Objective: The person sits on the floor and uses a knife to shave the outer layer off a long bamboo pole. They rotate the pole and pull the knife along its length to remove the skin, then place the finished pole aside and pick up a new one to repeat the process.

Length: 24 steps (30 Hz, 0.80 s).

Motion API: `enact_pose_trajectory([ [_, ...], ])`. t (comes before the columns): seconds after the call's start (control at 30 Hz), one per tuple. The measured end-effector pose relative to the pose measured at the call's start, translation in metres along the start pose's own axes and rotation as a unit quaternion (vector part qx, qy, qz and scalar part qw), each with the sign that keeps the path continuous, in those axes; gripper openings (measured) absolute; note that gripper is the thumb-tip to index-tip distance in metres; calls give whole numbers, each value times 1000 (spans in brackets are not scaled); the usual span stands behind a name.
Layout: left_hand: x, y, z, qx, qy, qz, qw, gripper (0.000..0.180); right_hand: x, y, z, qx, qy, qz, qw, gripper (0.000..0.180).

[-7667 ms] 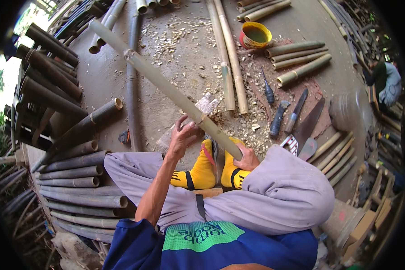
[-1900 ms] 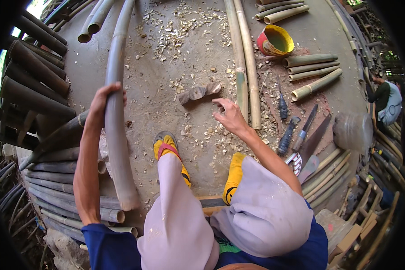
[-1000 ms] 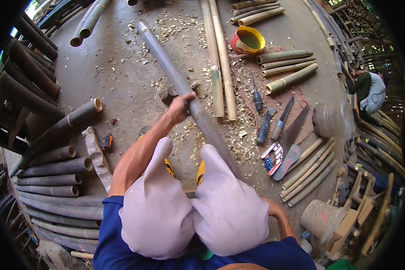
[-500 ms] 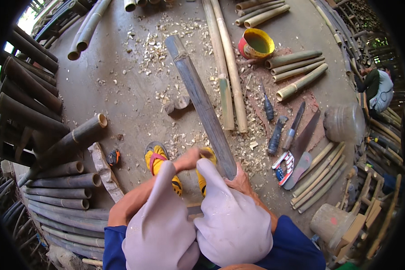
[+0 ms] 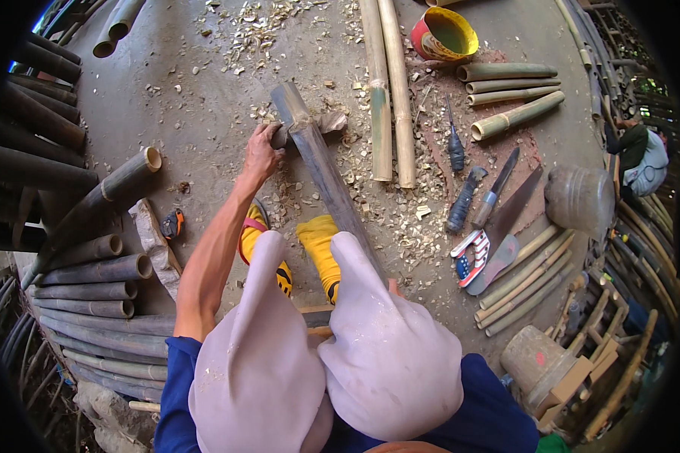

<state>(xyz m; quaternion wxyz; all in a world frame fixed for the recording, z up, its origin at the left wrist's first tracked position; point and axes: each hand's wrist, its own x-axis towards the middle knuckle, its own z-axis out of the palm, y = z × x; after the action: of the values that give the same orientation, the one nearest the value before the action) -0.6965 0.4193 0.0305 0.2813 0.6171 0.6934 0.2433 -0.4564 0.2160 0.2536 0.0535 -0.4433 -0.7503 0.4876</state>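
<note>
A dark bamboo pole (image 5: pixel 329 181) slants from beside my right knee up to its far end, which rests over a short wood block (image 5: pixel 331 123) on the ground. My left hand (image 5: pixel 263 152) reaches forward, its fingers closed on the block's left end beside the pole. Only a sliver of my right hand (image 5: pixel 393 287) shows at the pole's near end; the rest is hidden behind my knee. My feet in yellow socks (image 5: pixel 319 249) stand close to the pole.
At right lie a handsaw (image 5: pixel 510 215), a knife (image 5: pixel 499 185), a dark-handled tool (image 5: pixel 465 198) and a pointed tool (image 5: pixel 455 147). A red-yellow bucket (image 5: pixel 446 36) stands beyond. Bamboo pieces (image 5: pixel 91 291) line the left. A tape measure (image 5: pixel 172 224) lies nearby. Another person (image 5: pixel 646 162) sits far right.
My left hand has moved forward from between my knees to the wood block. The pole's far end has come down and nearer, onto the block. My right hand has slipped mostly out of sight.
</note>
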Motion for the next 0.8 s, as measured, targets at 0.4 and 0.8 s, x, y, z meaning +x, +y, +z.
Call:
enact_pose_trajectory([
  [0.4, -12, 9, -13, -4, -72, 26, 997, 51, 33, -48, -116, -87, -111, -155, 978, 33],
  [0.8, -33, 15, -22, -34, -124, -30, 991, 48, 64, -109, -141, -187, -92, -228, 951, 20],
])
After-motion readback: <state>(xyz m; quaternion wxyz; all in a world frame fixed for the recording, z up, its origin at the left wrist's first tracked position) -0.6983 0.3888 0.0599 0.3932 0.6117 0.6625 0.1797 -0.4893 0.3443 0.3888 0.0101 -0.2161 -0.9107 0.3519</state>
